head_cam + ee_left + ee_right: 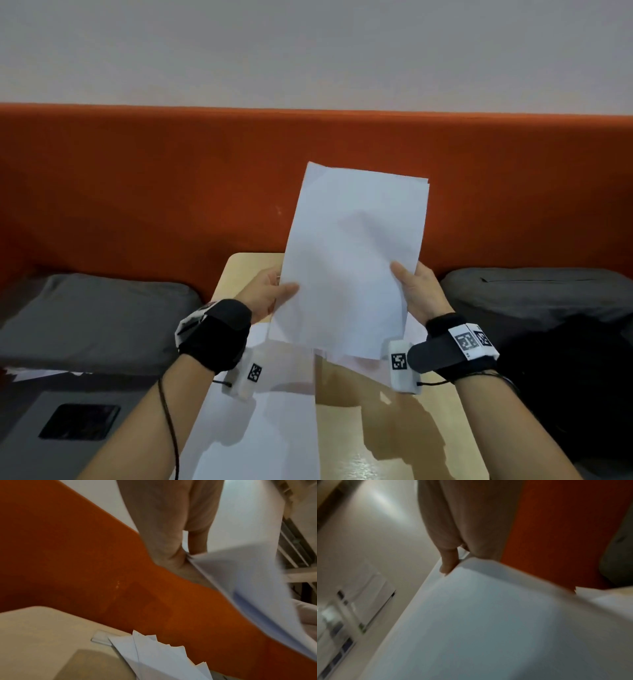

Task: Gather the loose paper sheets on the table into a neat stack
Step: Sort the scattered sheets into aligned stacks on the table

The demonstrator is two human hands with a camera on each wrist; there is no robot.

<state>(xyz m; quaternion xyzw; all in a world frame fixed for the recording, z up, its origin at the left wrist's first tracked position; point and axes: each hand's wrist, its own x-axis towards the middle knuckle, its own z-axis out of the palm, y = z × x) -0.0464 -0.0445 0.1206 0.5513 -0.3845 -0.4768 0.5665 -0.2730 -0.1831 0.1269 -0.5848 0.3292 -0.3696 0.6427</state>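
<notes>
A bundle of white paper sheets (352,260) is held upright above the small wooden table (394,421). My left hand (270,294) pinches its left edge, thumb on the front. My right hand (418,291) pinches its right edge the same way. The top corners of the bundle are slightly uneven. More loose sheets (260,425) lie flat on the table under my left forearm. In the left wrist view, the held sheets (240,582) hang from my fingers, and several fanned sheets (154,655) lie on the table below. The right wrist view shows my thumb on the bundle (479,622).
An orange upholstered backrest (137,192) runs behind the table. Grey cushions (92,315) lie left and right (534,291). A dark bag (565,387) sits at the right. A grey device with a black panel (78,426) is at lower left.
</notes>
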